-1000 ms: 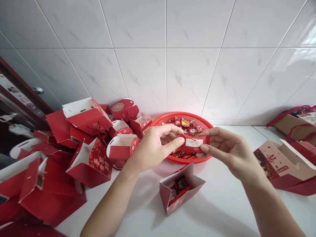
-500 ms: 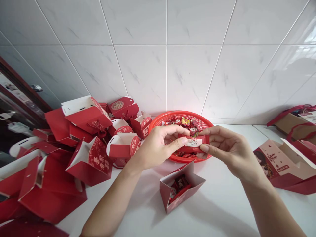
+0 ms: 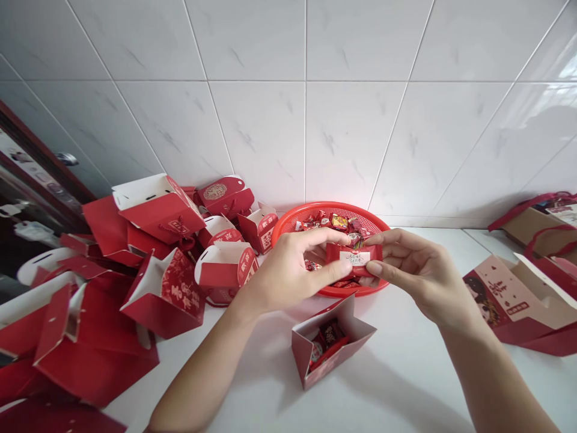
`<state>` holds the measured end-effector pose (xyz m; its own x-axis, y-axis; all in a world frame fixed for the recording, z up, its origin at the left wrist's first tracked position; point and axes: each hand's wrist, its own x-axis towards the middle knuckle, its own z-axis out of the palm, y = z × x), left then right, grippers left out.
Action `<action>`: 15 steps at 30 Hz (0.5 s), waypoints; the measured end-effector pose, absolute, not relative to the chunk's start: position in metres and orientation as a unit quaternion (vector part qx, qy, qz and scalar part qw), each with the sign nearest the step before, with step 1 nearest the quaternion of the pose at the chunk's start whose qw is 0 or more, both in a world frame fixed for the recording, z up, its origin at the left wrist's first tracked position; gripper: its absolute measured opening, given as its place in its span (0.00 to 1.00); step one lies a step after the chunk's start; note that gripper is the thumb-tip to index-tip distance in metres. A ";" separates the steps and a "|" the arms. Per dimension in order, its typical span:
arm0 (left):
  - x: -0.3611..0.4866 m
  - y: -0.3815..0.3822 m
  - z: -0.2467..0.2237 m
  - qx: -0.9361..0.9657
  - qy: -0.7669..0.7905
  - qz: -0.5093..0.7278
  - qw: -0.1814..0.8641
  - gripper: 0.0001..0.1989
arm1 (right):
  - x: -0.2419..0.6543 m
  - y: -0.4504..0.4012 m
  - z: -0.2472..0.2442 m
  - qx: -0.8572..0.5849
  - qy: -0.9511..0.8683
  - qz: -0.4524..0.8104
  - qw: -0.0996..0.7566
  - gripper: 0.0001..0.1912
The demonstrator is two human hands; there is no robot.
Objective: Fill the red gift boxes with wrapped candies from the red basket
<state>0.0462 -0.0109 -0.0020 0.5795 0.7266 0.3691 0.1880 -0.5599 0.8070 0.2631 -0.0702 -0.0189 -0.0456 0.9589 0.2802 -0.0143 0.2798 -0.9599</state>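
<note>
A red packet [image 3: 356, 258] with a white label is held level over a red plastic basket [image 3: 288, 218] of wrapped sweets. My left hand [image 3: 293, 264] pinches its left end between thumb and fingers. At its right end, the thumb and fingertips of my right hand [image 3: 412, 267] are closed on it. Below the hands, an open red box [image 3: 333, 358] stands on the white surface, with a few dark and red wrapped pieces inside.
Many red gift boxes [image 3: 162, 210] are piled on the left, several of them open. On the right lie a pink and red box [image 3: 518, 300] and a brown one [image 3: 527, 231]. A tiled wall [image 3: 351, 138] rises behind the basket.
The packet has tilted slightly so that its white label faces the camera more fully. Both hands keep hold of it in nearly the same place.
</note>
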 end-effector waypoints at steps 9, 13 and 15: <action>0.053 -0.014 -0.007 0.831 0.293 0.344 0.324 0.19 | 0.263 -0.070 -0.020 -0.424 -0.570 0.441 0.549 0.19; 0.053 -0.015 -0.006 0.829 0.301 0.345 0.320 0.19 | 0.262 -0.070 -0.021 -0.421 -0.564 0.448 0.551 0.19; 0.052 -0.015 -0.006 0.830 0.301 0.345 0.318 0.19 | 0.261 -0.070 -0.021 -0.417 -0.565 0.450 0.552 0.18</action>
